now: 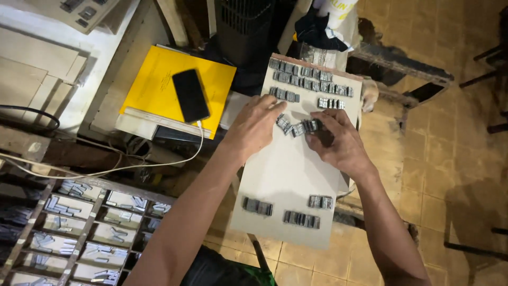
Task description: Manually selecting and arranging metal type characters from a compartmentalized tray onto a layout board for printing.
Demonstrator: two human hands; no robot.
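Here a short row of metal type pieces [297, 127] lies on the pale board [286, 180], caught between both hands. The left hand [254, 127] lies flat with loosely curled fingers, its fingertips pressing the row's near end; it grips nothing. The right hand [338, 140] pinches the other end between thumb and fingers. Keeping the row tidy probably calls for even pressure from both ends, so that no piece tips out of line.

Beyond the fingertips lie longer set lines of type [309, 79]; nearer the wrists are three short groups [288, 211]. Outside the left hand, a black phone [190, 95] rests on a yellow folder [174, 87], and a compartmented type case [84, 228] sits by the left elbow. The pieces' faces are too small to make out, and the right hand's palm hides part of the row.
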